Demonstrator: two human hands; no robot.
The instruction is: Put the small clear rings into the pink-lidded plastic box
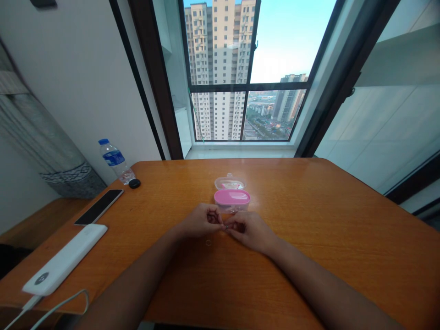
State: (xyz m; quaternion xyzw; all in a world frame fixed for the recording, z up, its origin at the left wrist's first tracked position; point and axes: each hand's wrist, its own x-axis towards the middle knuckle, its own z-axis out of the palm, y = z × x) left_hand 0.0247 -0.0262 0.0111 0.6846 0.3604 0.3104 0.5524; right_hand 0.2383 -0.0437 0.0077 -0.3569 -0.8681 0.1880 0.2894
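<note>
My left hand [205, 221] and my right hand [250, 231] meet low over the middle of the table, fingertips pinched together. Between them is a tiny shiny item [225, 227], too small to name. Which hand bears it I cannot tell for sure; both appear to grip it. Just beyond my fingers stands a small clear box with a pink lid [232, 197]. Behind that sits a clear oval container [230, 183] with something pink in it. A small thin ring [208, 243] lies on the wood below my left hand.
The wooden table [309, 201] reaches toward a window. Along its left side are a water bottle [117, 160], a small black round object [134, 183], a phone [99, 206] and a white power strip-like device [65, 259] with a white cable [65, 300].
</note>
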